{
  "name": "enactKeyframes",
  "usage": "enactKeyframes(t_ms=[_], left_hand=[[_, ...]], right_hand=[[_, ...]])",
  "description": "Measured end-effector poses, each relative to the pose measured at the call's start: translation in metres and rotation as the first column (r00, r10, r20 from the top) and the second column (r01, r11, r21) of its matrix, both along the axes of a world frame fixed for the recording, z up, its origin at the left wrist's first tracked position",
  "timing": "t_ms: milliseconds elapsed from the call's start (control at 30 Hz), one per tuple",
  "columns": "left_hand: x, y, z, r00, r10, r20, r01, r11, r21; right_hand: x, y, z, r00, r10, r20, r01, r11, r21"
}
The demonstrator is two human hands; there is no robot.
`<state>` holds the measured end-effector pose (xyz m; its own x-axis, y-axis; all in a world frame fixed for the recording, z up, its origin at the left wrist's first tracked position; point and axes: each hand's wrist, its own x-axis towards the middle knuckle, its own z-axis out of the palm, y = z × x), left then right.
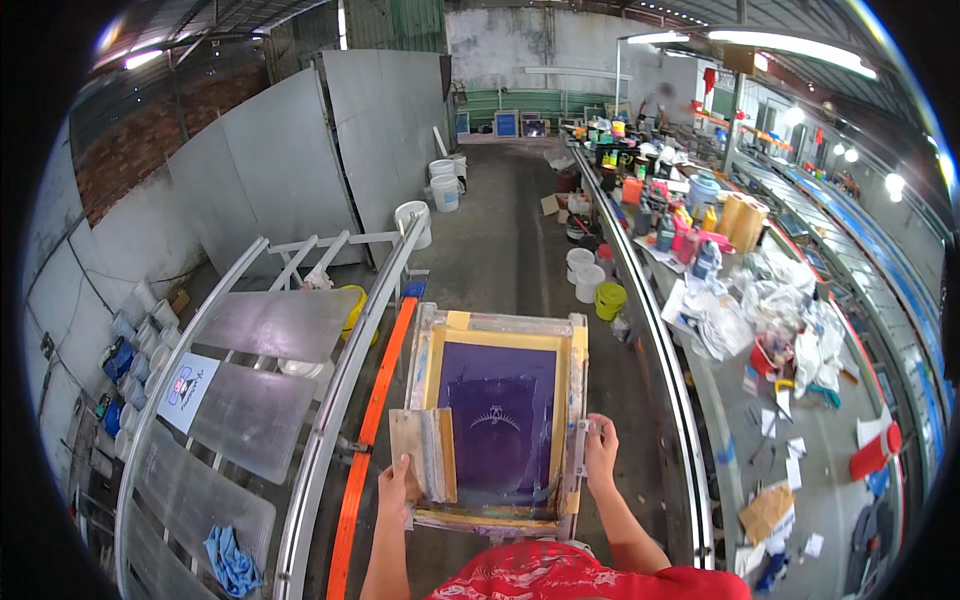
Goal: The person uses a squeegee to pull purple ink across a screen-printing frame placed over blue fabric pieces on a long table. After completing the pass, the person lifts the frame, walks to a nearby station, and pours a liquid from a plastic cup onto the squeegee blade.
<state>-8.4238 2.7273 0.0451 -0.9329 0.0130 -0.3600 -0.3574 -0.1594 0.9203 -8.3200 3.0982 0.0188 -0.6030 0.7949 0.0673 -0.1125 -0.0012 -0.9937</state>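
Red shirt [560, 580], 2 hands [393, 485] [601, 452], screen [500, 370] between

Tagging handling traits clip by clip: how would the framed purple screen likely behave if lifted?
The framed purple screen would probably stay stiff, given its thick, straight border. Its thin-looking flat panel might tear if poked. The wooden-edged piece overlapping its left border could slide when tilted, unless held.

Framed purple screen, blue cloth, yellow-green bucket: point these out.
Framed purple screen [498, 438], head view: middle of the purple area.
Blue cloth [233, 562], head view: middle of the crumpled fabric.
Yellow-green bucket [608, 307], head view: its side wall.
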Motion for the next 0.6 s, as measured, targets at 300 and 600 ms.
enactKeyframes(t_ms=[300, 600], left_hand=[[-0.175, 0.064, -0.025, 0.985, 0.168, -0.035, -0.164, 0.981, 0.107], [-0.442, 0.145, -0.053, 0.973, 0.189, -0.135, -0.183, 0.981, 0.059]], right_hand=[[-0.245, 0.079, 0.049, 0.951, 0.307, 0.044, -0.305, 0.952, -0.036], [-0.493, 0.156, 0.051, 0.936, 0.324, 0.139, -0.344, 0.925, 0.164]])
